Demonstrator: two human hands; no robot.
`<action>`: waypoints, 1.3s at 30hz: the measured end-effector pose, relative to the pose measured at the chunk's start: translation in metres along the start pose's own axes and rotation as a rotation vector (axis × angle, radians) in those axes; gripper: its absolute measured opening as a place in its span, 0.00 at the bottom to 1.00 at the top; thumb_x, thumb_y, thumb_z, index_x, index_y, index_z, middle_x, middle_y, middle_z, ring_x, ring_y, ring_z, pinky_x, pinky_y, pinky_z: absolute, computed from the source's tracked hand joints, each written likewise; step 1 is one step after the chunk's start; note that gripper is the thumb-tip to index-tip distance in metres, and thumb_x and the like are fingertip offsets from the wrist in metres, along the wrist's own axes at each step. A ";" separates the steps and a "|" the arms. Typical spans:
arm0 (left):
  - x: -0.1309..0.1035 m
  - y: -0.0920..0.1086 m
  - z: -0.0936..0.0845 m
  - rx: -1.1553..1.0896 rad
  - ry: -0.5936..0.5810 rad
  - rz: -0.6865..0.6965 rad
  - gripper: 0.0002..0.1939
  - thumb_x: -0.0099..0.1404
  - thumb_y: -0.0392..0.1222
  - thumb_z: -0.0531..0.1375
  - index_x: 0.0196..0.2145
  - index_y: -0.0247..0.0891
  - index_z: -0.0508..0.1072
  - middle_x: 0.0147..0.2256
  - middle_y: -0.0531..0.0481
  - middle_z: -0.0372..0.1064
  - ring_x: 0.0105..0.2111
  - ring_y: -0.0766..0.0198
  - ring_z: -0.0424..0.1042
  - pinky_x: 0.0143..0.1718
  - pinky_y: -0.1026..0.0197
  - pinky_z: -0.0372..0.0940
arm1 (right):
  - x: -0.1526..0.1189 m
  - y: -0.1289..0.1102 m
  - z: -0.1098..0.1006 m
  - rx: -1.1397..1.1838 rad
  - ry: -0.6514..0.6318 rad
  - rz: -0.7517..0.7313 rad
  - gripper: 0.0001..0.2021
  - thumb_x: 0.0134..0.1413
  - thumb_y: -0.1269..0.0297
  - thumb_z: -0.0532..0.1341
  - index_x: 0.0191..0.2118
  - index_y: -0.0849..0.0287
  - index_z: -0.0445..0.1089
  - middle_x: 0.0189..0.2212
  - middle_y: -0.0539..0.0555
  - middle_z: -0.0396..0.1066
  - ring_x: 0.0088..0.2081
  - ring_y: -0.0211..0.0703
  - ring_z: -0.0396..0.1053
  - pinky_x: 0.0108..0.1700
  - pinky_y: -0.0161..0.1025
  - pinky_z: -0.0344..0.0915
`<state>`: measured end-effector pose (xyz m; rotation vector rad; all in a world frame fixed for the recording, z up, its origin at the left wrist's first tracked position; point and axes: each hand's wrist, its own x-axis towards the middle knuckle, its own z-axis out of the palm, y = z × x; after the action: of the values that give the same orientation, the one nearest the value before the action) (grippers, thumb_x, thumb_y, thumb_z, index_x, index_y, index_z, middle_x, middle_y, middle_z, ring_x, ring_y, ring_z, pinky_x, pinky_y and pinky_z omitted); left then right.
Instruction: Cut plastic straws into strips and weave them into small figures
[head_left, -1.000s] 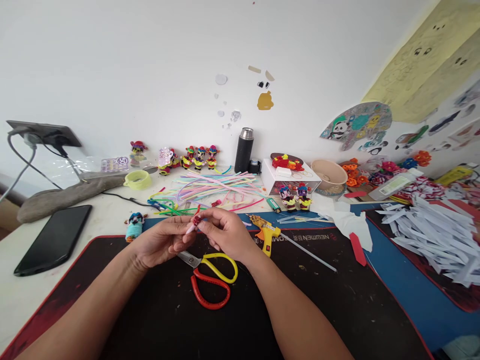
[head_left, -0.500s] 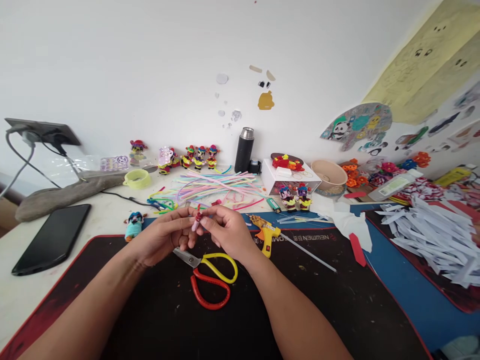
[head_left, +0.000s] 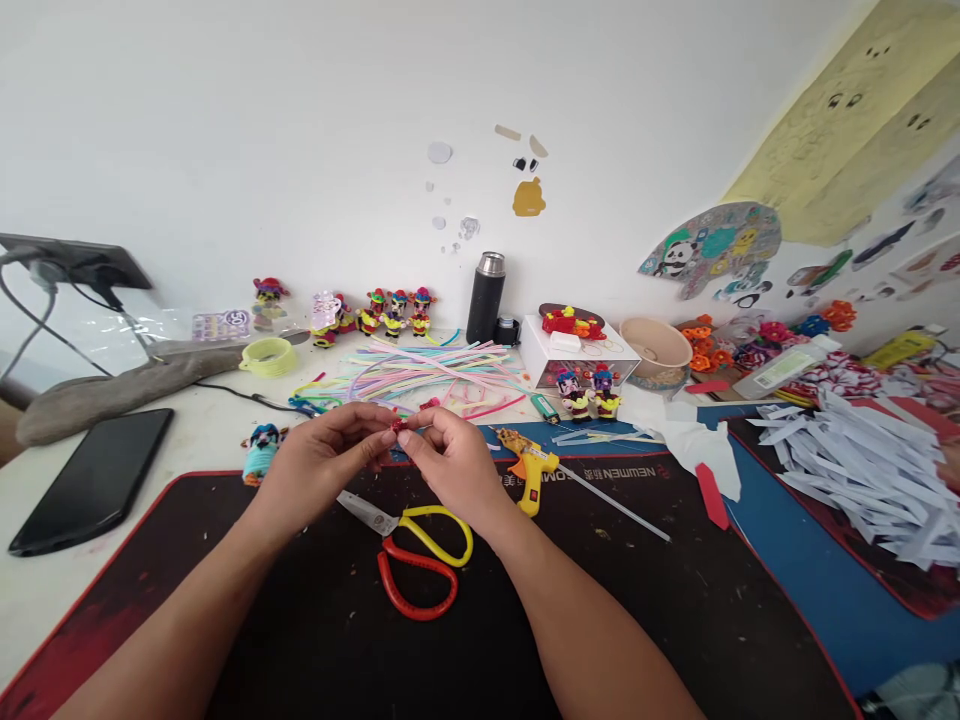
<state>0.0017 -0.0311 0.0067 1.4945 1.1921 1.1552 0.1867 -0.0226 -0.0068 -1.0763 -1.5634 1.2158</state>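
A small red piece (head_left: pixel 398 424) is pinched between the fingertips of both hands, above the black mat (head_left: pixel 315 620). My left hand (head_left: pixel 334 450) closes on it from the left and my right hand (head_left: pixel 450 455) from the right. Fingers cover much of the piece, so its shape is hard to make out. Just below the hands lie scissors (head_left: pixel 405 540) with one yellow and one red handle. A yellow glue gun (head_left: pixel 534 475) with a long clear stick rests right of my right hand. Beside my left wrist is a small turquoise figure (head_left: pixel 262 455).
Pastel pipe cleaners (head_left: pixel 442 372) are spread behind the hands. A black flask (head_left: pixel 486 300) and a white box (head_left: pixel 581 355) stand near the wall. Several small figures (head_left: pixel 397 315) line the back. On the left lies a black phone (head_left: pixel 94 480); paper strips (head_left: pixel 862 480) cover the right.
The pale lilac part seen below the red piece is now hidden by the fingers. Both hands remain together at nearly the same place. The camera view has shifted slightly.
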 end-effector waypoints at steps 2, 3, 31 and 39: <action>-0.001 -0.006 -0.001 0.100 0.020 0.030 0.20 0.63 0.59 0.69 0.43 0.41 0.82 0.34 0.46 0.81 0.31 0.58 0.78 0.31 0.61 0.73 | 0.000 0.001 0.000 -0.043 0.010 -0.011 0.09 0.64 0.58 0.63 0.42 0.58 0.72 0.20 0.43 0.60 0.22 0.35 0.56 0.27 0.35 0.52; -0.001 -0.009 -0.002 0.151 0.026 0.045 0.20 0.64 0.59 0.68 0.43 0.41 0.82 0.35 0.46 0.81 0.32 0.57 0.78 0.32 0.60 0.73 | 0.000 0.001 0.000 -0.058 0.009 -0.010 0.09 0.64 0.57 0.63 0.42 0.58 0.72 0.20 0.43 0.61 0.22 0.35 0.57 0.27 0.35 0.52; 0.009 -0.008 -0.003 -0.229 -0.014 -0.228 0.23 0.53 0.59 0.76 0.38 0.38 0.84 0.27 0.48 0.78 0.24 0.64 0.71 0.27 0.64 0.69 | -0.003 0.003 0.005 -0.196 -0.096 0.000 0.06 0.66 0.61 0.63 0.37 0.56 0.75 0.27 0.48 0.73 0.28 0.38 0.65 0.31 0.35 0.56; 0.009 -0.005 -0.005 -0.110 -0.030 -0.223 0.24 0.53 0.62 0.74 0.33 0.38 0.83 0.25 0.48 0.77 0.24 0.64 0.70 0.27 0.64 0.66 | -0.005 -0.001 0.005 -0.331 -0.090 -0.013 0.10 0.64 0.58 0.65 0.33 0.56 0.73 0.21 0.44 0.63 0.23 0.35 0.58 0.29 0.36 0.49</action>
<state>-0.0033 -0.0211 0.0042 1.2576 1.2213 1.0274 0.1827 -0.0288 -0.0068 -1.2298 -1.8848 1.0301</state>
